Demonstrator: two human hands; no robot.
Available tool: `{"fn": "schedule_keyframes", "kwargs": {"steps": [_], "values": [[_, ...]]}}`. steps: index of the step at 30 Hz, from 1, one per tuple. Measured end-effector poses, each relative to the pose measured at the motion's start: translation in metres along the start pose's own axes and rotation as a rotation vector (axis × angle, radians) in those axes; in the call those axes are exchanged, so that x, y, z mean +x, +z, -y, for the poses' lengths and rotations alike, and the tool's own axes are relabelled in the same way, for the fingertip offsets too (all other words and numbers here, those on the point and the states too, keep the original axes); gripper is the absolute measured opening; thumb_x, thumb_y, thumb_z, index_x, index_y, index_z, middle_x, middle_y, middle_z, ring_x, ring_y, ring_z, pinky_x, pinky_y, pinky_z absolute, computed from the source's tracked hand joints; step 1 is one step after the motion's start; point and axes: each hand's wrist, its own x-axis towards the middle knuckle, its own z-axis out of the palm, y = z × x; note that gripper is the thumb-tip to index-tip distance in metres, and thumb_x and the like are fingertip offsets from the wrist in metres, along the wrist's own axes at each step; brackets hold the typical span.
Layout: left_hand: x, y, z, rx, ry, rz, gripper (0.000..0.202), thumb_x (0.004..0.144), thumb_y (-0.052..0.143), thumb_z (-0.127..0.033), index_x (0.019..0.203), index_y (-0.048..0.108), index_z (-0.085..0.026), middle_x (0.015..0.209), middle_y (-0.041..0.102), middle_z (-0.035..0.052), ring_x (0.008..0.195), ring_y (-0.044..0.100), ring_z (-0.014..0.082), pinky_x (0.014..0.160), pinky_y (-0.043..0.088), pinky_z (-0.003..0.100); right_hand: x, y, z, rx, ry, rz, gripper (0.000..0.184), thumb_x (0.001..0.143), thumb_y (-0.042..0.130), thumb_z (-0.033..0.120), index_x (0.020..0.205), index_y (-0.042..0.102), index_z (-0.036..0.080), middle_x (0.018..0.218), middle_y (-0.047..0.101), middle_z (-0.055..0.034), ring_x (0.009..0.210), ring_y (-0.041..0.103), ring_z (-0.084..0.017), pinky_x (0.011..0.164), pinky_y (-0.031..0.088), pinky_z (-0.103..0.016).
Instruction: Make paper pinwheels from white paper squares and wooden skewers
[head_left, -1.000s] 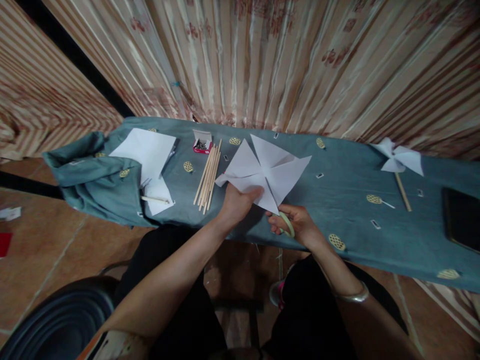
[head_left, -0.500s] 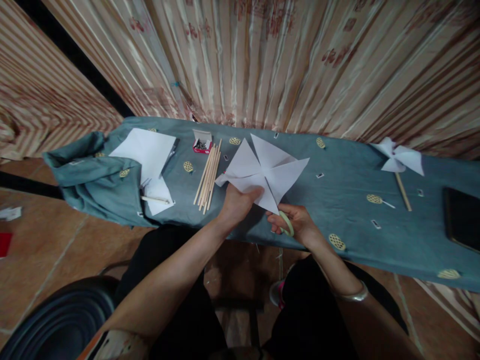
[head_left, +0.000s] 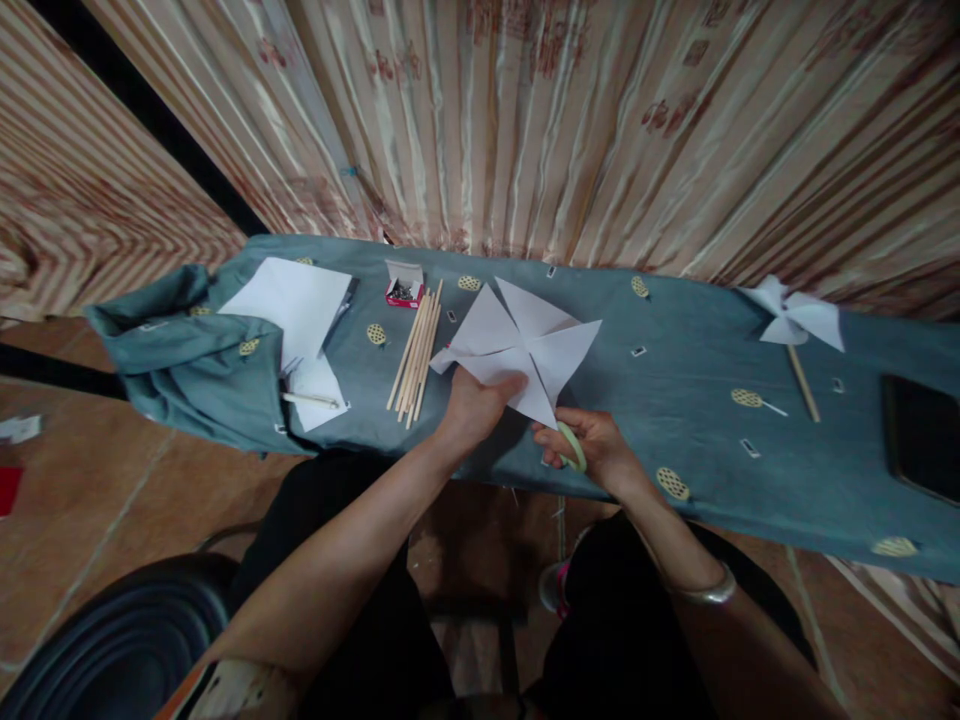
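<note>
My left hand (head_left: 472,408) pinches the near edge of a white paper square (head_left: 517,350) cut along its diagonals, holding it just above the teal cloth. My right hand (head_left: 592,445) is closed round pale green scissor handles (head_left: 574,447), with the blades hidden under the paper's near corner. Both hands are at the table's front edge.
A teal cloth (head_left: 675,400) covers the table. On it lie a bundle of wooden sticks (head_left: 415,350), a small red box of pins (head_left: 403,285), white sheets (head_left: 289,300), a finished paper pinwheel (head_left: 795,320) on a stick, and a dark tablet (head_left: 922,435). A striped curtain hangs behind.
The paper's right flap has drawn in slightly to the left. Both hands stay where they were.
</note>
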Motion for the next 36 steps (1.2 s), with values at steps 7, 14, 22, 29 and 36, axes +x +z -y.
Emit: {"fn": "schedule_keyframes", "kwargs": {"steps": [7,14,22,29,36], "values": [[0.001,-0.002,-0.006,-0.09,0.014,0.065,0.033,0.055,0.075,-0.022,0.086,0.067,-0.015,0.083,0.072,0.0044,0.073,0.065,0.0198,0.071,0.052,0.032,-0.012,-0.006,0.004,-0.076,0.016,0.022,0.043,0.05,0.089,0.047,0.071,0.067,0.017,0.054,0.063,0.0022,0.049,0.057,-0.011,0.048,0.046,-0.024],[-0.004,-0.001,-0.012,-0.268,-0.052,0.13,0.081,0.053,0.077,-0.018,0.131,0.052,-0.017,0.097,0.075,0.0055,0.082,0.068,0.0195,0.079,0.052,0.034,-0.026,-0.006,0.002,-0.087,0.047,0.038,0.045,0.054,0.088,0.045,0.082,0.067,0.017,0.06,0.066,0.0019,0.051,0.059,-0.011,0.052,0.049,-0.024],[-0.001,0.005,-0.01,-0.329,-0.031,0.125,0.08,0.054,0.077,-0.014,0.13,0.051,-0.017,0.092,0.074,0.0034,0.082,0.068,0.0192,0.083,0.051,0.035,-0.039,-0.003,0.01,-0.176,0.037,0.077,0.04,0.063,0.082,0.051,0.078,0.067,0.017,0.065,0.067,-0.0003,0.055,0.059,-0.011,0.05,0.044,-0.021],[0.016,0.009,0.004,-0.345,0.017,0.127,0.064,0.053,0.074,-0.013,0.114,0.058,-0.019,0.079,0.069,-0.0023,0.069,0.064,0.0168,0.071,0.051,0.031,-0.054,-0.028,0.016,-0.674,0.046,0.076,0.042,0.067,0.076,0.053,0.087,0.069,0.017,0.056,0.058,0.0029,0.05,0.049,-0.011,0.045,0.031,-0.023],[0.016,0.007,0.02,-0.32,0.029,0.109,0.066,0.053,0.07,-0.008,0.117,0.059,-0.02,0.087,0.07,-0.0009,0.078,0.065,0.0189,0.076,0.05,0.031,-0.078,-0.07,0.035,-1.278,0.083,-0.232,0.03,0.078,0.063,0.047,0.091,0.071,0.021,0.063,0.062,0.0002,0.06,0.058,-0.017,0.055,0.034,-0.026]]}}
